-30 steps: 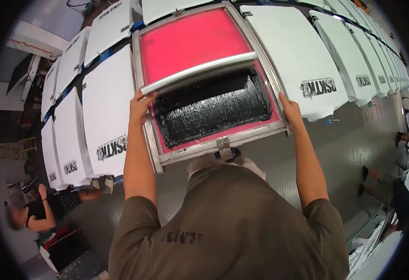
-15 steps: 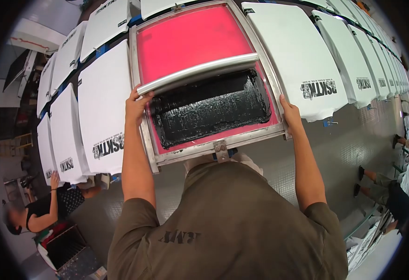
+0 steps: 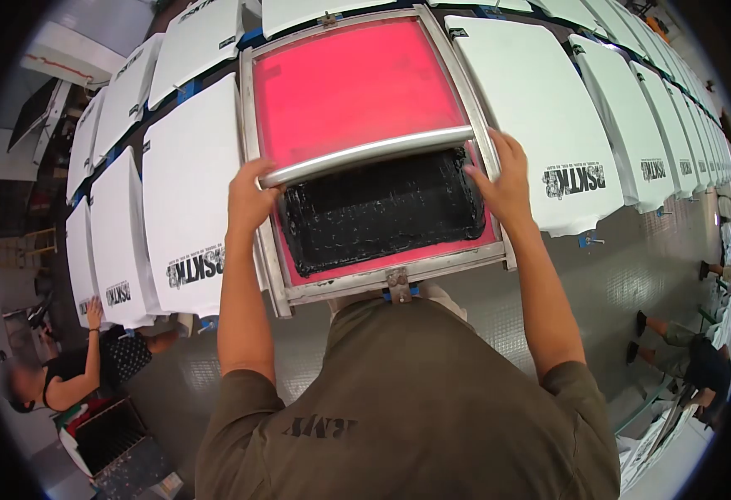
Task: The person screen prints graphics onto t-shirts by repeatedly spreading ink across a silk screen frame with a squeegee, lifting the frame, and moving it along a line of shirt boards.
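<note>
A screen printing frame [image 3: 499,171] with pink mesh [image 3: 353,87] lies in front of me. Black ink [image 3: 382,217] coats the mesh's near half. Across the middle runs a silver squeegee [image 3: 370,154]. My left hand [image 3: 253,196] is closed on the squeegee's left end, over the frame's left side. At the right edge, my right hand [image 3: 503,179] is beside the squeegee's right end, with its thumb and fingers apart across the frame's side rail. A metal hinge clamp [image 3: 398,285] sits at the frame's near edge.
White shirts with black prints lie on boards to the left [image 3: 190,192] and right [image 3: 549,125], in rows reaching back. A person [image 3: 70,375] stands at lower left, a hand on a board. Another person [image 3: 703,367] is at far right.
My right hand has moved up the frame's right side and its fingers have spread around the rail near the squeegee's end. The frame appears slightly lower in view.
</note>
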A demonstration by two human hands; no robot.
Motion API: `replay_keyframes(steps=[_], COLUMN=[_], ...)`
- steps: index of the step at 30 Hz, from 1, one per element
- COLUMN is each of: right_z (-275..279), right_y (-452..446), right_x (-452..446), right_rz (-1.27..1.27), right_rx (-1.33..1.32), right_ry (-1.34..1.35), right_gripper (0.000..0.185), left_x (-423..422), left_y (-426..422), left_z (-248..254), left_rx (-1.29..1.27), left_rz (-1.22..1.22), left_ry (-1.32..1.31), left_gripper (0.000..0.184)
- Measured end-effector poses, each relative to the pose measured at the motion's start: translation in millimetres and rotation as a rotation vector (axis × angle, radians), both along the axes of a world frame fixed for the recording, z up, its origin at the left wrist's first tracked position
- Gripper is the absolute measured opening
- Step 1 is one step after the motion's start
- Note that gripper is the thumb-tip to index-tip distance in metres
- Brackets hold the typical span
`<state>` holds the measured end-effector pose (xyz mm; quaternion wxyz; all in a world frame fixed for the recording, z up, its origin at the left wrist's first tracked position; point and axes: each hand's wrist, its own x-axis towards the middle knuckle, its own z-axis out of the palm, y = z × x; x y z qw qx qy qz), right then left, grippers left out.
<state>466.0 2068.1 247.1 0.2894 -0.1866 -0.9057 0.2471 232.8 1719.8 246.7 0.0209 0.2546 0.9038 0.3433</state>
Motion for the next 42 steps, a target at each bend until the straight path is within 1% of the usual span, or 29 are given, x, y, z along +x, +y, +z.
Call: replay_keyframes(steps=[1, 2, 3, 5, 6, 7, 10, 11, 13, 14, 15, 16, 17, 20, 21, 23, 24, 26, 27, 29, 30, 32, 33, 35, 36, 37, 39, 40, 42], right_z=[14, 21, 12, -27, -32, -41, -45, -39, -9, 1, 3, 8, 12, 3, -2, -32, -42, -43, -37, -18, -10, 6, 6, 4, 0, -11, -37, -36, -36], right_y=[-2, -2, -1, 12, 5, 0, -2, 1, 19, 28, 37, 41, 42, 36, 25, 12, 5, -4, -3, 10, 18, 28, 27, 24, 18, 13, 0, -5, -6], right_x=[-19, -33, -39, -40, -34, -27, -25, -31, -57, -73, -86, -96, -103, -91, -75, -39, -28, -20, -26, -46, -58, -78, -77, -75, -63, -50, -27, -21, -23], right_rz=[0.071, 0.141, 0.171, 0.218, 0.230, 0.232, 0.256, 0.271, 0.311, 0.325, 0.310, 0.308, 0.307, 0.302, 0.266, 0.269, 0.273, 0.262, 0.250, 0.246, 0.251, 0.262, 0.260, 0.236, 0.223, 0.219, 0.217, 0.216, 0.212], right_rx=[0.089, 0.181, 0.301, 0.360, 0.306, 0.321, 0.329, 0.312, 0.219, 0.179, 0.184, 0.164, 0.145, 0.185, 0.200, 0.234, 0.235, 0.234, 0.229, 0.169, 0.165, 0.179, 0.179, 0.185, 0.201, 0.211, 0.211, 0.194, 0.181], right_ry=[-0.059, -0.112, -0.149, -0.387, -0.401, -0.393, -0.433, -0.472, -0.620, -0.680, -0.604, -0.619, -0.631, -0.589, -0.529, -0.312, -0.314, -0.356, -0.400, -0.445, -0.464, -0.500, -0.497, -0.547, -0.484, -0.396, -0.249, -0.295, -0.334], right_gripper=[0.064, 0.061, 0.049, 0.039, 0.031, 0.031, 0.036, 0.038, 0.032, 0.031, 0.030, 0.031, 0.031, 0.034, 0.031, 0.029, 0.030, 0.035, 0.034, 0.031, 0.031, 0.031, 0.031, 0.030, 0.029, 0.029, 0.031, 0.030, 0.029], left_x=[-1, 3, 11, 29, 39, 49, 58, 51, 24, 12, 3, -7, -17, -11, 1, 22, 37, 54, 49, 20, 12, -8, -10, -3, 4, 12, 32, 43, 42], left_y=[3, 5, 8, 4, 1, -2, -3, 0, 5, 10, 18, 25, 28, 20, 15, -5, -6, -4, -1, 0, 7, 22, 25, 21, 15, 6, -2, -1, 4], left_z=[2, 2, 1, -4, -10, -18, -30, -22, -6, 6, 19, 27, 27, 22, 19, -17, -23, -33, -24, -18, -2, 22, 28, 23, 15, 1, -18, -26, -22], left_rx=[-0.046, -0.119, -0.187, -0.249, -0.309, -0.368, -0.367, -0.407, -0.440, -0.342, -0.379, -0.415, -0.422, -0.347, -0.347, -0.279, -0.369, -0.394, -0.389, -0.418, -0.350, -0.440, -0.401, -0.336, -0.273, -0.228, -0.235, -0.265, -0.332], left_rz=[-0.053, -0.116, -0.115, -0.173, -0.203, -0.231, -0.254, -0.269, -0.293, -0.279, -0.234, -0.188, -0.173, -0.195, -0.207, -0.301, -0.300, -0.267, -0.285, -0.322, -0.288, -0.204, -0.195, -0.188, -0.178, -0.213, -0.256, -0.250, -0.257], left_ry=[-0.086, 0.026, 0.107, 0.233, 0.277, 0.320, 0.333, 0.323, 0.209, 0.186, 0.146, 0.108, 0.043, 0.021, 0.033, 0.213, 0.217, 0.275, 0.297, 0.209, 0.183, 0.030, -0.010, 0.014, 0.029, 0.122, 0.248, 0.327, 0.307], left_gripper=[0.037, 0.032, 0.030, 0.028, 0.029, 0.031, 0.032, 0.033, 0.033, 0.030, 0.029, 0.027, 0.028, 0.027, 0.029, 0.034, 0.039, 0.041, 0.038, 0.033, 0.031, 0.033, 0.034, 0.035, 0.036, 0.036, 0.034, 0.033, 0.032])
